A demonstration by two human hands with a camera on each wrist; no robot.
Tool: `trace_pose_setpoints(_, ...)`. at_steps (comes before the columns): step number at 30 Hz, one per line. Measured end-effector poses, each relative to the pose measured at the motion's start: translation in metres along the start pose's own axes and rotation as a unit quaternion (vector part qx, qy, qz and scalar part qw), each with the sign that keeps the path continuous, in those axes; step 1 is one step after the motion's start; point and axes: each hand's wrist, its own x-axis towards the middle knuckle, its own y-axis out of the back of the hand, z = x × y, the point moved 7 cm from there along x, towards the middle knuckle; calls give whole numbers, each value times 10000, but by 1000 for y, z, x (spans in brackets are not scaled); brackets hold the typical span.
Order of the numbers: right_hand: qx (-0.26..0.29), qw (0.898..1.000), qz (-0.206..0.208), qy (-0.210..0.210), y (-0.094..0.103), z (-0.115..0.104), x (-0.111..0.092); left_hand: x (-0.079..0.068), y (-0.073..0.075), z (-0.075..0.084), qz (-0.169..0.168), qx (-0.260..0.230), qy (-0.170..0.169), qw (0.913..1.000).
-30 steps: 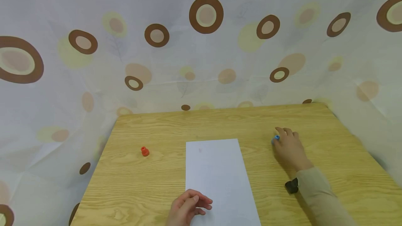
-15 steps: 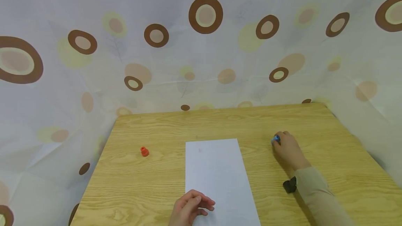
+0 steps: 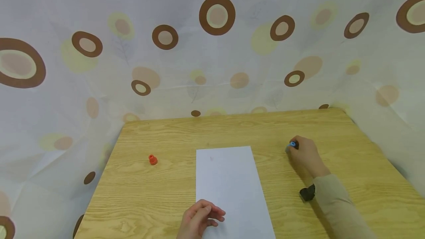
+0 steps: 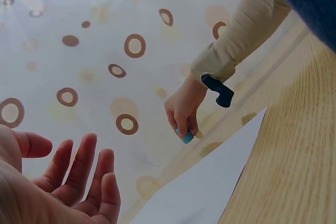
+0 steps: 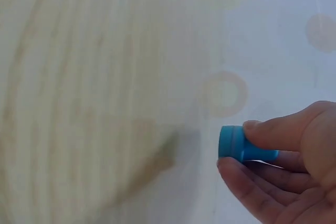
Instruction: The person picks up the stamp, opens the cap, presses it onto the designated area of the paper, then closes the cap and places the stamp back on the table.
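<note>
In the head view my right hand pinches a small blue toy stamp at the right side of the table. The right wrist view shows the stamp between thumb and fingers, its wide capped end facing out and its narrow handle toward the palm. My left hand hovers by the lower left edge of a white sheet of paper, fingers loosely bent and holding nothing. A similar red stamp stands on the table left of the paper.
A wood-grain table lies under everything, its far edge against a patterned sheet with brown rings that also hangs at both sides. Near the paper's top is a faint pinkish mark. A black wrist device sits at my right cuff.
My right hand's fingers were spread beside the blue stamp and have closed around it. The left hand has barely shifted, and the red stamp and paper stay put.
</note>
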Motion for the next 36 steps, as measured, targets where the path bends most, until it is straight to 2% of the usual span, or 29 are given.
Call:
trace_pose_setpoints(4,-6,9999,-3,111,8,-17,-5,0,1,-1,73,-7,54,10000)
trace_pose_setpoints(12,81,9993,52,360,20,-66,-20,1,3,0,476,-105,0,9988)
trace_pose_setpoints(22,392,9958,-4,827,19,-131,-47,2,3,0,540,-131,-138,9984)
trace_pose_setpoints(29,891,9832,-34,1590,8,-174,-73,2,3,-1,811,-249,-156,9963)
trace_pose_setpoints(36,1437,9656,-646,2066,-15,-211,-102,5,2,-4,1104,-169,13,9937)
